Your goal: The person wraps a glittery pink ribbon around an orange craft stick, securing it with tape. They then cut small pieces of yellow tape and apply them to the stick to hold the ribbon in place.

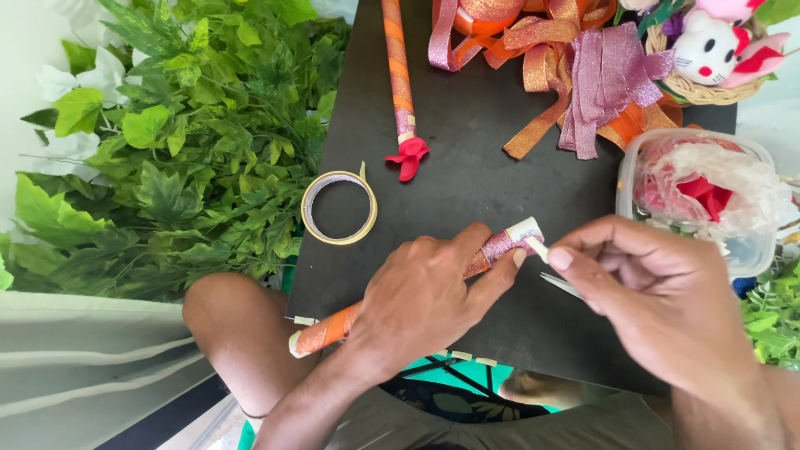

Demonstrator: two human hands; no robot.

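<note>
Head view, looking down: fingers of the left hand curl over and press down a paper stick wrapped in orange and pink glitter ribbon, which lies slanted across the near part of a black board resting over the person's lap. The right hand meets it at the stick's upper end, thumb and forefinger pressed together on a small pale strip, seemingly tape, at the stick's white tip; a thin pale object shows under that hand, too hidden to identify. The stick's lower end, with loose pale tabs, juts past the board's near left edge above a bare knee.

Farther up the board lies a roll of pale tape, flat and apart from the hands. Beyond it a second ribbon-wrapped stick ends in a small red flower. A heap of pink and orange glitter ribbons covers the far right corner, beside a woven basket holding a white plush toy. A clear plastic tub of red and white material sits at the right edge, partly behind the right hand. Artificial green foliage with white blossoms fills the left side, and more leaves show at the right. Small tape pieces hang from the board's near edge.
</note>
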